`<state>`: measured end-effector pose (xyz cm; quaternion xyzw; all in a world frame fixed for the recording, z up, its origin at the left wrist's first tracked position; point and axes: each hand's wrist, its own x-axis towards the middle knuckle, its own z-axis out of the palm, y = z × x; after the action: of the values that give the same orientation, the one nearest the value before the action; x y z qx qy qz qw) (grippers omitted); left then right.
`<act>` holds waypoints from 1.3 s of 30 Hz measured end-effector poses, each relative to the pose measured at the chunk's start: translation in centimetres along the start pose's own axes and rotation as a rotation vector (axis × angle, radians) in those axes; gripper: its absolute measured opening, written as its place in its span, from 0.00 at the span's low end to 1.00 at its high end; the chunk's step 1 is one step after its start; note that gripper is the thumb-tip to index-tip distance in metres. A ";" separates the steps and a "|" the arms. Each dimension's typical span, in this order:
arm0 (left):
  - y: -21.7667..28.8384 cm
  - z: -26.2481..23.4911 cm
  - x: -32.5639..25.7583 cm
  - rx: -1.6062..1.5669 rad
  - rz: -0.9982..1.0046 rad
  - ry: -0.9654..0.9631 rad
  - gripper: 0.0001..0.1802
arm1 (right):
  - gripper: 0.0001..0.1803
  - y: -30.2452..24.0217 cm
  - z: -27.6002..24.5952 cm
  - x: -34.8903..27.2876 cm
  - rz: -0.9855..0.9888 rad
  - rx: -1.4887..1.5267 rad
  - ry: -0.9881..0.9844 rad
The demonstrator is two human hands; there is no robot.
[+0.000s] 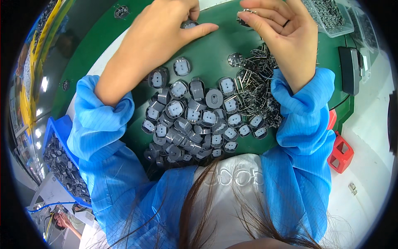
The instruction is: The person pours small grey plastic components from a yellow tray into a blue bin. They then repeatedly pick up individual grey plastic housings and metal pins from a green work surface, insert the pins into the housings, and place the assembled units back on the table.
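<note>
My left hand (163, 31) is closed on a grey plastic housing (190, 25), mostly hidden by the fingers. Between the thumb and fingers of my right hand (286, 31), a small round dark circuit board (244, 18) is pinched. The two hands are apart over the far side of the green mat (209, 47). Closer to me lies a heap of grey housings (192, 114), many with pale inner faces showing. To its right, a pile of dark circuit boards with metal pins (259, 79) lies below my right hand. A lone housing (181, 66) sits above the heap.
At the left, a blue bin (62, 120) holds grey parts. A clear plastic box (348, 27) of small metal pieces stands at the far right. Near the right table edge are a dark device (349, 70) and a red plastic holder (342, 155). Another person (62, 221) shows at lower left.
</note>
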<state>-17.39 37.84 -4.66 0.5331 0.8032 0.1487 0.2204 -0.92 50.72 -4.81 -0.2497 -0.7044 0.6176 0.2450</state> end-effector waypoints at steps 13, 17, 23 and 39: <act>-4.5 1.3 1.0 -0.200 0.465 -0.037 0.29 | 0.06 -0.3 0.0 -0.7 -0.141 -0.303 -0.121; -2.4 2.3 0.8 -0.181 0.447 0.147 0.25 | 0.07 1.4 -0.6 -0.5 -0.238 -0.399 -0.113; -1.2 1.6 0.1 -0.213 0.275 0.137 0.21 | 0.06 1.1 -0.2 -0.5 -0.286 -0.383 -0.110; -0.7 2.1 -0.8 -0.772 0.154 0.063 0.20 | 0.08 2.2 -0.3 -0.1 -0.534 -0.307 -0.071</act>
<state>-16.58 36.87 -6.69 0.4649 0.6521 0.4722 0.3683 -0.53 51.16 -6.97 -0.0680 -0.8383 0.4261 0.3334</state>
